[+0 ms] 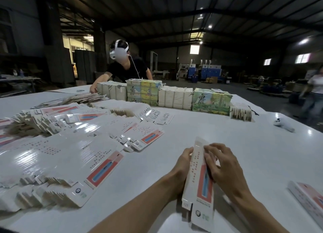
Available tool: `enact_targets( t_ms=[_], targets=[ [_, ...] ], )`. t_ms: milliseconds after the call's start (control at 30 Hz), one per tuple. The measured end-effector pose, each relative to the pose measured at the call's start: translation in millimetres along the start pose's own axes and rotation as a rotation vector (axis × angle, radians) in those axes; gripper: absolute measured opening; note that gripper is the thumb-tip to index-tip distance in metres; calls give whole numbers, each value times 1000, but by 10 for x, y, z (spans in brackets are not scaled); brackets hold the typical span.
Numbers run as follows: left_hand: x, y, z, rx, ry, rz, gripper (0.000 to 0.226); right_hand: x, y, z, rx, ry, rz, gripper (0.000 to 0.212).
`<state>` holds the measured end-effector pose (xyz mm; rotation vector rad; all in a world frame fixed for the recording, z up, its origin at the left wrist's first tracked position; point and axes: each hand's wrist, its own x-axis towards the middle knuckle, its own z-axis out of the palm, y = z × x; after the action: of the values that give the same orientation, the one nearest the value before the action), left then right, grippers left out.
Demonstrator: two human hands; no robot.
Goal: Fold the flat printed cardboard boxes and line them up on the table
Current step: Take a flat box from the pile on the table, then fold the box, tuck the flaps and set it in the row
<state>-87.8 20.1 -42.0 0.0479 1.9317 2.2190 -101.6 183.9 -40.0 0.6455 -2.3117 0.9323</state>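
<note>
With the left hand (183,162) and right hand (225,166) both curled around a long box (199,178) held just above the counter (227,124), uneven squeezing could crease its thin panels.

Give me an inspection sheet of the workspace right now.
Surface: white glossy table.
Job's things: one box held in both hands, partly opened; flat boxes fanned in stacks at left; a folded box lying at the right edge.
Clutter: wrapped bundles along the far side; small white object at right.
Grips: left hand and right hand both hold the box.
Cables: white wire from the headset of the person opposite.
Surroundings: dim warehouse; another person at far right.
</note>
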Motion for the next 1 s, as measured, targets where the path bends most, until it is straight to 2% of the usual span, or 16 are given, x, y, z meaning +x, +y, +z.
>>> enact_targets(
  t_ms=[100,167,267,367,433,533,633,833,1000],
  targets=[
    [7,-16,1,9,-15,4,59,19,-11,-70,129,-4,67,11],
    [-1,-13,12,8,-26,6,60,71,-22,-133,181,0,114,9],
    [-7,-20,18,21,-15,8,59,136,-67,-174,347,-73,248,15],
    [16,-28,37,27,-38,-9,61,180,-68,-265,345,-175,367,39],
    [3,-18,39,4,-65,-32,61,201,-27,-337,316,-206,374,47],
    [-2,-2,-11,-35,-99,-30,64,199,8,-384,363,-236,369,37],
    [-6,27,-9,-48,-111,7,63,193,8,-374,440,-198,368,31],
    [-9,62,52,29,-170,54,58,174,45,-358,767,-180,425,38],
    [-24,88,191,-3,-225,-29,69,167,-32,-333,1012,-165,474,44]
  ],
)
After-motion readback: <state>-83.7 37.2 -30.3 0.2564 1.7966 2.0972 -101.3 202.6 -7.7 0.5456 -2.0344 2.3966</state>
